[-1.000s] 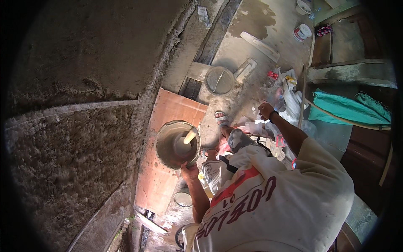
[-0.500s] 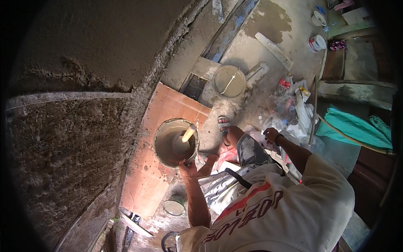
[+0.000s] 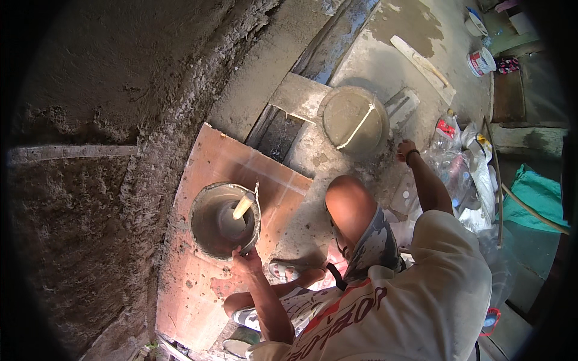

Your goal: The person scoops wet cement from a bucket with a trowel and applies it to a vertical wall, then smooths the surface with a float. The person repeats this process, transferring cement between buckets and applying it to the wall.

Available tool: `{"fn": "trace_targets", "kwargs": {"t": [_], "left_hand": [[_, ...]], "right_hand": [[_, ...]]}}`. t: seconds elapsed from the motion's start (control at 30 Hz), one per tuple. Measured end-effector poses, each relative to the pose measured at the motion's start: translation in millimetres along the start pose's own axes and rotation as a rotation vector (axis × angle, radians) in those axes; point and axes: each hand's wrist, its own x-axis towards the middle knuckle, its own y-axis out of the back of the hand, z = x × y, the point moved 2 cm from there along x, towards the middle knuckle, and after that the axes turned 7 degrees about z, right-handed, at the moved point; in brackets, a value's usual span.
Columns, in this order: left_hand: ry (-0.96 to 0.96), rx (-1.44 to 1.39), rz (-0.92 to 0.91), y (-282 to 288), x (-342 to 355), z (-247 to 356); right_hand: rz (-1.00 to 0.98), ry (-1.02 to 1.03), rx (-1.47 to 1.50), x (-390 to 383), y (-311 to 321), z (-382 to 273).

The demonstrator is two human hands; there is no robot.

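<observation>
My left hand grips the near rim of a grey, mortar-smeared bucket, which is tilted on a reddish board. Inside it leans a tool with a pale wooden handle; its lower end is caked grey, so its kind cannot be told. My right hand is stretched forward above the floor, fingers loosely bent, with nothing seen in it. Close to that hand stand a second round bucket of grey mix, with a pale handle across it, and a flat grey hand float.
A long wooden float lies farther off on the concrete. Clear plastic bags and bottles are heaped at right, beside a thin stick and a green sheet. At left rises a rough wall. An open gap borders the board.
My right hand has moved forward from beside my body toward the second bucket and the hand float. My left hand stays on the bucket rim. My body has lowered and the view has shifted.
</observation>
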Motion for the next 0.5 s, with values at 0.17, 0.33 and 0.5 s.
{"fn": "trace_targets", "kwargs": {"t": [0.17,0.33,0.5], "left_hand": [[0.032,-0.041,-0.057,5,36,-56],[-0.093,0.018,-0.074,41,34,-40],[-0.03,0.01,-0.08,49,42,-33]], "right_hand": [[0.371,0.293,-0.155,130,70,-41],[0.343,0.204,0.255,113,-2,-65],[0.29,0.159,0.171,100,-2,-90]]}}
